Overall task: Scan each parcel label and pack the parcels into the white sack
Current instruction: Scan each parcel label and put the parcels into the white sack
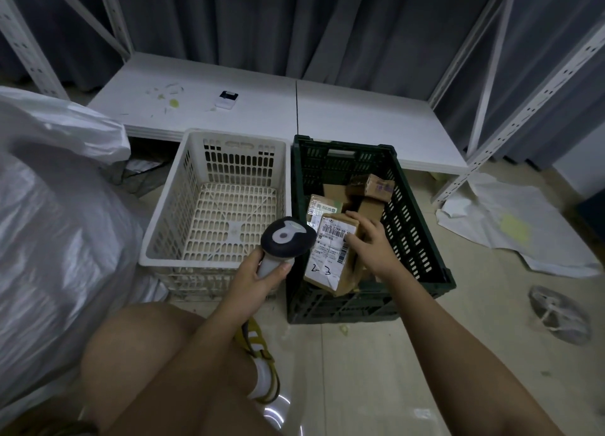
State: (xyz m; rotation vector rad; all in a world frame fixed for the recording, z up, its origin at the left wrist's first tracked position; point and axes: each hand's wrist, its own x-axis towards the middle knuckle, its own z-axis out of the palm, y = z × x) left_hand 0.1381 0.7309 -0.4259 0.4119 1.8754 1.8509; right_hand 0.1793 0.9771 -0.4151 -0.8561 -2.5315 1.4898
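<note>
We note left hand [260, 277] curled round scanner [286, 241]; right hand [371, 244] grips labelled parcel [329, 255] at dark crate [422, 239] near-left corner. Risk: thumb over barcode blocks scan; white sack [55, 226] far left.

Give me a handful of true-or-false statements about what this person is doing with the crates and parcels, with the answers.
1. The left hand grips the scanner by its handle. True.
2. The white crate is full of parcels. False: nothing shows inside it.
3. The right hand holds the labelled parcel over the dark green crate. True.
4. The label on that parcel is blank. False: it carries barcodes and a handwritten "2-3".
5. The white sack lies to the person's right. False: it is on the left, beside the white crate.
6. More brown parcels lie in the dark green crate. True.
</note>
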